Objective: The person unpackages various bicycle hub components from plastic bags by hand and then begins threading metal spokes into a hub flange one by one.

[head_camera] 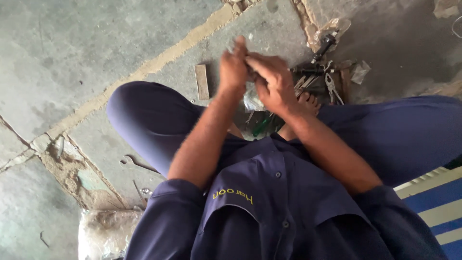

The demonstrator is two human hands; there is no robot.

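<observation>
I sit cross-legged on a concrete floor in dark blue clothes. My left hand (234, 67) and my right hand (272, 82) are raised together in front of me, fingers touching, both blurred. They seem to pinch a small part between them, but I cannot tell what it is. Under the hands lies a crumpled clear plastic bag (252, 102) and a green-handled tool (262, 126) by my bare foot (308, 102).
A pile of metal hand tools with pliers (332, 86) lies past my right knee. A flat rusty bar (202, 82) rests beyond my left knee. A spanner (137, 163) lies on the cracked floor at left. A blue and white striped mat (435, 202) is at right.
</observation>
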